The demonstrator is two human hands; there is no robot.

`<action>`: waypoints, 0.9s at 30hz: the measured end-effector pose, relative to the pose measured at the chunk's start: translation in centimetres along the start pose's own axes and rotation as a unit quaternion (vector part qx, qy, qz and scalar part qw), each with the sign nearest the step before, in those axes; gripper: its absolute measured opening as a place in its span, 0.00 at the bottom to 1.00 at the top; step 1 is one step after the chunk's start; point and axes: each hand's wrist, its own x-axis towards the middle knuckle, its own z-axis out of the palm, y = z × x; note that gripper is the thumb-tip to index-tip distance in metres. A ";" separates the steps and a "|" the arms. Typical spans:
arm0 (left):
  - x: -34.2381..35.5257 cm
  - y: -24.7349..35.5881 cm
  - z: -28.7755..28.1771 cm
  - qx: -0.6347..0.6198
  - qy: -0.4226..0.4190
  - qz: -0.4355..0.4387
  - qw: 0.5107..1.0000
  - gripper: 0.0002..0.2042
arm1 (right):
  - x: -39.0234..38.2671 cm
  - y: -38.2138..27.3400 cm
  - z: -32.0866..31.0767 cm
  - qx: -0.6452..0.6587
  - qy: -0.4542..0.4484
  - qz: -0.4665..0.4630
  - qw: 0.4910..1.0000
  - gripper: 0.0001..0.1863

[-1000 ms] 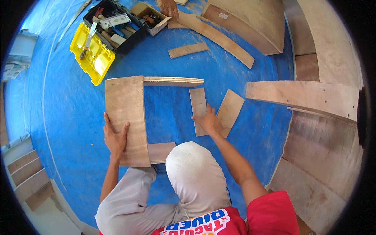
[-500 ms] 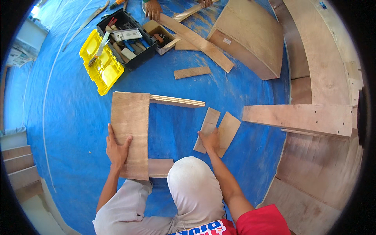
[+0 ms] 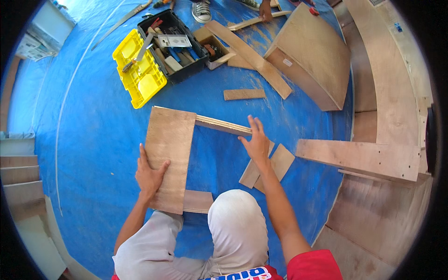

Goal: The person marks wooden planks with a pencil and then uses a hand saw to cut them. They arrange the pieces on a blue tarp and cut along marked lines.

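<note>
A rectangular plywood board (image 3: 171,158) lies before me, with a far plywood piece (image 3: 224,124) and a near plywood piece (image 3: 198,200) reaching rightward from its two ends. My left hand (image 3: 151,178) holds the board's left edge, its thumb on the face and its fingers along the side. At the right end of the far piece, my right hand (image 3: 258,145) is open, fingers spread, with nothing in it; whether it touches that end I cannot tell. Beneath my right wrist lie two short wood pieces, one (image 3: 250,174) partly covered and one (image 3: 281,163) beside it.
Blue sheeting (image 3: 102,126) covers the floor. Beyond the board stands an open black toolbox (image 3: 189,65) with a yellow lid (image 3: 140,88). A large plywood box (image 3: 310,56) and long plank (image 3: 252,58) lie farther off, near another person's hand (image 3: 266,10). A wooden beam (image 3: 359,156) juts from the right.
My right hand has let go of the short wood piece and moved up to the far plywood piece's end. My left hand stays on the board. The other person's shoe now shows.
</note>
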 end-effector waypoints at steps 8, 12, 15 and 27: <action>0.4 0.4 -1.1 -0.058 -0.046 -0.065 0.995 0.55 | 1.3 0.0 -0.1 -0.064 -0.106 0.020 0.992 0.14; 0.4 0.9 -1.9 -0.071 -0.039 -0.060 0.995 0.51 | 0.9 -0.1 -0.2 -0.050 -0.087 0.014 0.995 0.13; 0.5 1.0 -2.4 -0.087 -0.041 -0.065 0.993 0.48 | 1.5 0.2 -0.2 -0.047 -0.120 0.025 0.991 0.14; 2.0 -7.0 -2.9 -0.263 0.045 -0.120 0.956 0.43 | 3.5 2.2 0.2 0.024 -0.129 0.013 0.991 0.13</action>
